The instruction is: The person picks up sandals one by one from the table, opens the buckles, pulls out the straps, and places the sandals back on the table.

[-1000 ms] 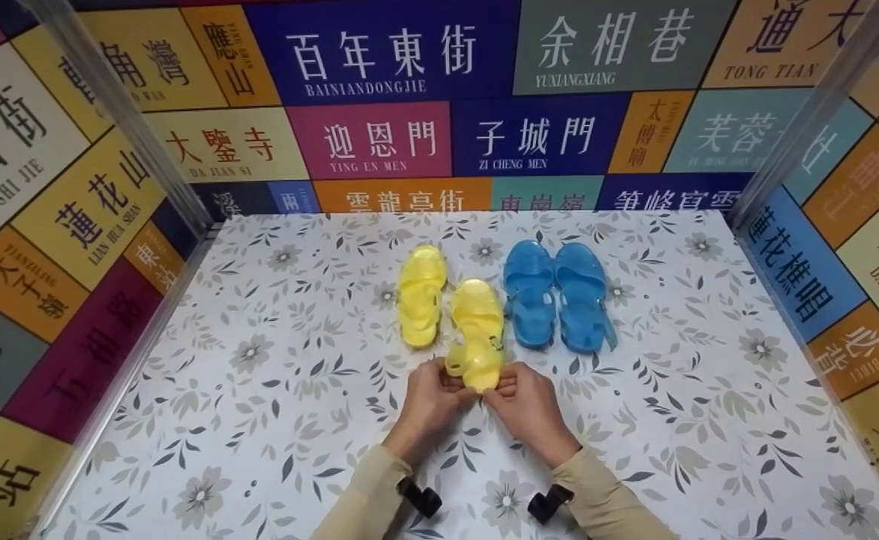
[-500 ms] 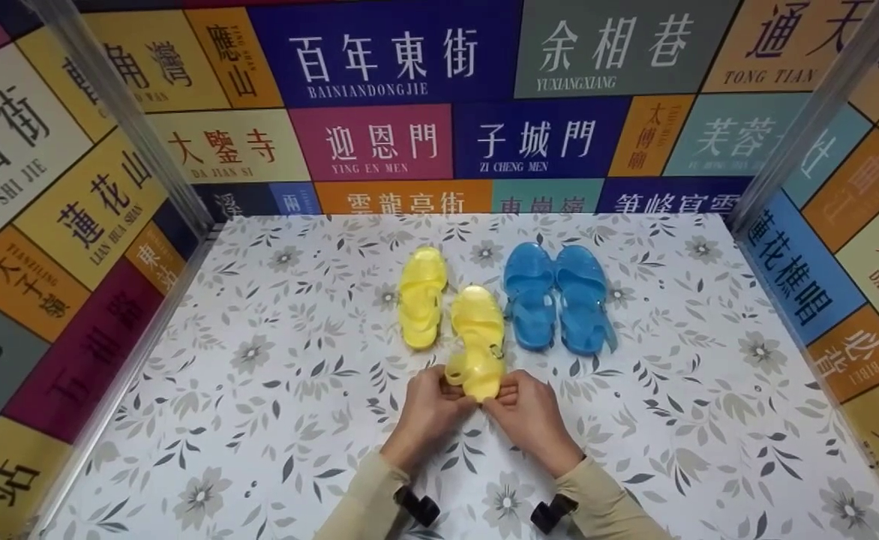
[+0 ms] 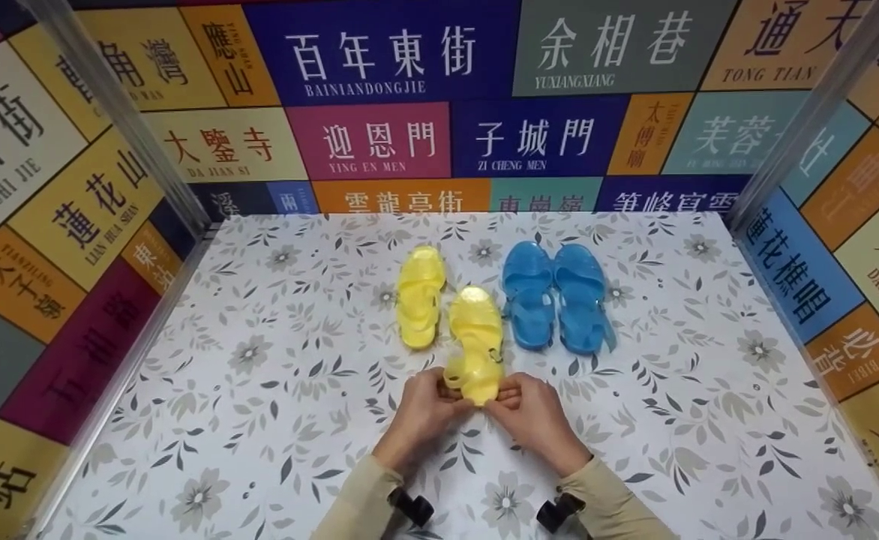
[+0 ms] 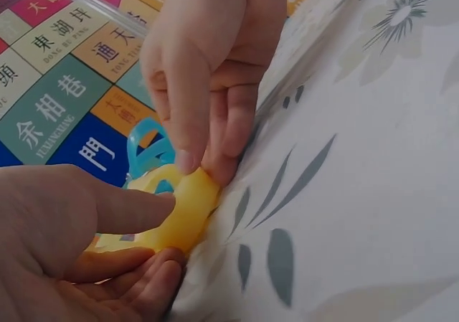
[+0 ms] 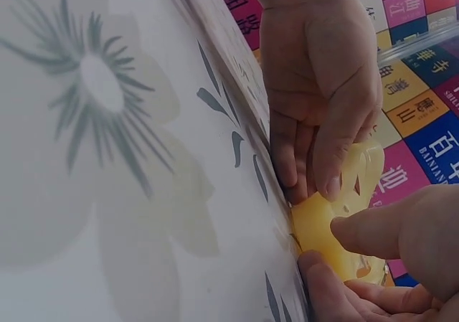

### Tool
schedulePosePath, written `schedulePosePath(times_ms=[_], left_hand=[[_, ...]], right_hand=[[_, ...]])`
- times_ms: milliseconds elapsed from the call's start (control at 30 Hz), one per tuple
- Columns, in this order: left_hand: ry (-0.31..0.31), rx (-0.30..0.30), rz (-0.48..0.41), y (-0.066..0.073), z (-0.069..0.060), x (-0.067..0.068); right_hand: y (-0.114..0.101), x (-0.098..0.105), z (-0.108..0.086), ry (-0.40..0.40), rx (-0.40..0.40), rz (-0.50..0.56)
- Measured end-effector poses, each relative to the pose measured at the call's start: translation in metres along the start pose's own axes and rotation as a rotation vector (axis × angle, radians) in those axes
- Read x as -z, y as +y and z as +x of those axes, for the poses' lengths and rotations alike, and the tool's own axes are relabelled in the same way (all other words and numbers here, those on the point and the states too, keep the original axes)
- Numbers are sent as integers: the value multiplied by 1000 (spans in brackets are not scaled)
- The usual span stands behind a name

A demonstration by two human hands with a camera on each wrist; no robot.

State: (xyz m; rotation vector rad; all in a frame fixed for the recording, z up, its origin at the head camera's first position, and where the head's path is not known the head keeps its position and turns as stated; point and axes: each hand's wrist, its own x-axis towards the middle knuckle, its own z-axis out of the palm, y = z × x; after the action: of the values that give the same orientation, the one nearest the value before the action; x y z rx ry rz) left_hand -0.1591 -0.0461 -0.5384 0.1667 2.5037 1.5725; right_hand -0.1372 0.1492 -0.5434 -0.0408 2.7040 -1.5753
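Two hands pinch the heel end of a yellow sandal (image 3: 475, 322) that lies toe away on the cloth. The left hand (image 3: 426, 409) grips its left side, the right hand (image 3: 533, 416) its right side, thumbs near the heel tip. In the left wrist view the left hand (image 4: 79, 229) and right hand (image 4: 215, 71) meet at the yellow heel (image 4: 190, 207). The right wrist view has the right hand (image 5: 409, 250) and left hand (image 5: 323, 85) at the heel (image 5: 315, 225). A second yellow sandal (image 3: 419, 300) stands farther back to the left.
Two blue sandals (image 3: 529, 292) lie side by side right of the yellow ones. Beneath everything is a white cloth with a grey flower and leaf pattern (image 3: 250, 352). Panels with coloured lettering (image 3: 379, 52) stand behind and at both sides. Each wrist wears a black device (image 3: 411, 507).
Both hands have drawn the held yellow sandal slightly nearer the person, mostly in the first half second. The other yellow sandal and the blue pair have stayed in place.
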Motion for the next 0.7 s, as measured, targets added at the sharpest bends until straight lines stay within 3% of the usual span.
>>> schedulePosePath(times_ms=[133, 267, 433, 567, 700], left_hand=[[-6, -72, 98, 4, 4, 12], [105, -190, 178, 13, 5, 23], [216, -377, 154, 27, 10, 22], [178, -591, 227, 39, 22, 10], [51, -700, 444, 45, 40, -3]], right_hand=[[2, 8, 2, 9, 10, -54], [3, 14, 6, 42, 3, -102], [3, 16, 10, 61, -7, -84], [1, 14, 14, 71, 5, -64], [2, 11, 17, 76, 9, -72]])
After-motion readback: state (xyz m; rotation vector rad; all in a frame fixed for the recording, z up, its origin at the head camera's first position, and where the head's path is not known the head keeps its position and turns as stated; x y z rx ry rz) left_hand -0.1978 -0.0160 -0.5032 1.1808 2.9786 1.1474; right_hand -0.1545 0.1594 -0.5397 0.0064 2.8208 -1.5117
